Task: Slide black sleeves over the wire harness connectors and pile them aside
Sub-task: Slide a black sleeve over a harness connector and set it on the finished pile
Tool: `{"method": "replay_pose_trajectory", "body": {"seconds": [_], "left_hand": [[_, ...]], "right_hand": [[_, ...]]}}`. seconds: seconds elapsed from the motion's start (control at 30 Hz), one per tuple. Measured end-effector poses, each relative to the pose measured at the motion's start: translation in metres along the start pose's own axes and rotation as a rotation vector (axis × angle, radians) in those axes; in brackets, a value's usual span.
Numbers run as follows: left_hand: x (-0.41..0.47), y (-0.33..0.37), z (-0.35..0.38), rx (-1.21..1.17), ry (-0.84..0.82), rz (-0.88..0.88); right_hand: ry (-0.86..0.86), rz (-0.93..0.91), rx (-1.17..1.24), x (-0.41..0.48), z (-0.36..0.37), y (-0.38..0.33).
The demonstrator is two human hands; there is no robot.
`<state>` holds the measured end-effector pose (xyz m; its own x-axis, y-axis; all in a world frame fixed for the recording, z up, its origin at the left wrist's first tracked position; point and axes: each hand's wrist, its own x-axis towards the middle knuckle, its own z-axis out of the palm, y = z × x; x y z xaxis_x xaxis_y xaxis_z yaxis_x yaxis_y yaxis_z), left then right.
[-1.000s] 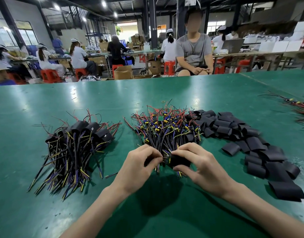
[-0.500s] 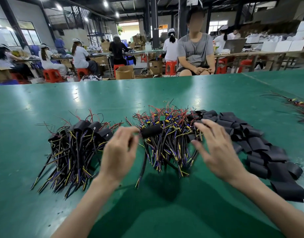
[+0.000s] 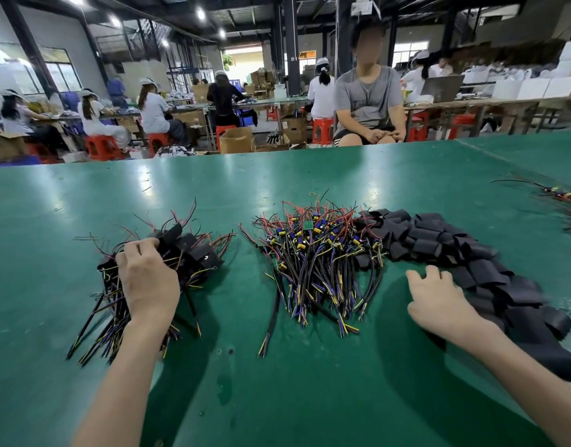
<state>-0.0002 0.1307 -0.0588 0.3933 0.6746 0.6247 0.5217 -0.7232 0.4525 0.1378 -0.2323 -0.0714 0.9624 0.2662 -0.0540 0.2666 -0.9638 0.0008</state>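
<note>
On the green table (image 3: 277, 382) lie three heaps. At the left is a pile of sleeved wire harnesses (image 3: 203, 258). My left hand (image 3: 148, 285) rests on top of it, fingers curled round a sleeved harness (image 3: 170, 236) whose black sleeve sticks up past my fingertips. The middle heap is bare harnesses (image 3: 316, 253) with yellow and blue connectors and red, black and purple wires. To the right spreads a pile of loose black sleeves (image 3: 471, 253). My right hand (image 3: 439, 298) lies flat with fingers spread at the near left edge of that pile, holding nothing.
More loose wires (image 3: 564, 201) lie at the table's far right edge. A person (image 3: 368, 101) sits across the table, hands on knees. Behind are other workers, red stools and cardboard boxes. Bare green table lies in front of the piles.
My left hand has carried the sleeved harness from the middle heap left onto the sleeved pile. My right hand let go and moved right to the edge of the loose sleeves.
</note>
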Motion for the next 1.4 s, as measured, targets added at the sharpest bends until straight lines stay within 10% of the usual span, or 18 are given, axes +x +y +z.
{"method": "replay_pose_trajectory", "body": {"seconds": [0.23, 0.43, 0.8, 1.0, 1.23, 1.4], "left_hand": [[-0.016, 0.035, -0.003, 0.011, 0.117, 0.163], [-0.074, 0.101, 0.014, -0.247, -0.326, 0.509], [-0.077, 0.114, 0.026, -0.630, -0.734, 0.073], [-0.035, 0.106, -0.015, -0.973, -0.674, -0.063], [-0.007, 0.052, -0.037, -0.233, -1.176, 0.165], [-0.021, 0.066, -0.009, -0.262, -0.804, 0.149]], "right_hand": [[0.078, -0.042, -0.059, 0.001, 0.002, 0.002], [0.149, -0.053, -0.057, 0.004, 0.007, 0.003], [0.184, -0.045, 0.008, 0.008, 0.014, -0.005], [0.189, -0.034, 0.056, 0.006, 0.012, -0.003], [0.178, -0.030, 0.048, 0.007, 0.012, -0.004], [0.172, -0.038, 0.034, 0.006, 0.012, -0.005]]}}
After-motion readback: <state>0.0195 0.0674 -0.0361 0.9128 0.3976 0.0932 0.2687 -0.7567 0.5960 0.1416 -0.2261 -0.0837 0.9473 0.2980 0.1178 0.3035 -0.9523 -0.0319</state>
